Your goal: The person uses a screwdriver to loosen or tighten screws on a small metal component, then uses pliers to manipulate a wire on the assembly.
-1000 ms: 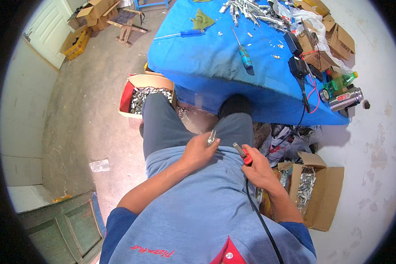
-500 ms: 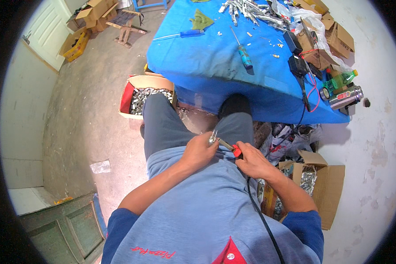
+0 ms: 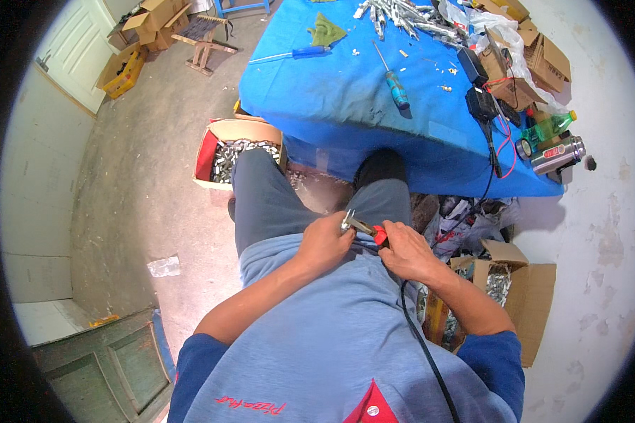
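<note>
Above my lap, my left hand [image 3: 324, 243] is closed around a small silver metal part [image 3: 347, 219], whose narrow end pokes out past the fingers. Just right of it, my right hand [image 3: 410, 254] grips a tool with a red and black handle [image 3: 381, 235] and a metal front end. That front end meets or overlaps the silver part; which of the two I cannot tell. A black cord [image 3: 420, 338] runs from below my right hand down across my shirt, and its join with the tool is hidden.
Ahead stands a blue-covered table [image 3: 331, 92] with two screwdrivers, a green cloth [image 3: 326, 32], a heap of silver parts [image 3: 395, 15], black adapters and a flask [image 3: 559, 155]. An open box of small metal pieces [image 3: 222, 158] sits by my left knee, another carton [image 3: 533, 303] at my right.
The tool's metal end has come up and closer to the silver part in my left hand. Both hands have otherwise hardly shifted.
</note>
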Demonstrator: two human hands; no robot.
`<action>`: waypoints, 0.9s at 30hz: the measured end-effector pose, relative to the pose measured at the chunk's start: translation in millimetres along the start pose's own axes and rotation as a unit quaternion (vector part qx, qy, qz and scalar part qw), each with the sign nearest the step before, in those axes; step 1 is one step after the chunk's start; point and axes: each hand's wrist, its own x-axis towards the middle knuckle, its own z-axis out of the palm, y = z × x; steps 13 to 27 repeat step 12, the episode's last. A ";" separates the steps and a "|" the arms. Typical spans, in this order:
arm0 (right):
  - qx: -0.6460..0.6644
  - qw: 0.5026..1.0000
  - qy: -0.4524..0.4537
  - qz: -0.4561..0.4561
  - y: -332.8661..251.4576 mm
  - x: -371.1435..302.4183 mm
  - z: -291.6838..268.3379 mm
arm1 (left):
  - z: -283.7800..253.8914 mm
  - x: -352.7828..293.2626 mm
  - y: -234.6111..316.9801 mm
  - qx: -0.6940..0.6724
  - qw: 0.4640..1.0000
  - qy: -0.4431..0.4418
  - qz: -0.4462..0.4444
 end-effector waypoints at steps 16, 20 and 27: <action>0.008 1.000 -0.008 0.014 8.1 -0.1 -1.7 | -1.5 -0.2 5.8 -0.014 1.000 -0.002 -0.018; 0.008 1.000 -0.008 0.014 8.1 -0.1 -1.7 | -1.5 -0.2 5.8 -0.014 1.000 -0.002 -0.018; 0.008 1.000 -0.008 0.014 8.1 -0.1 -1.7 | -1.5 -0.2 5.8 -0.014 1.000 -0.002 -0.018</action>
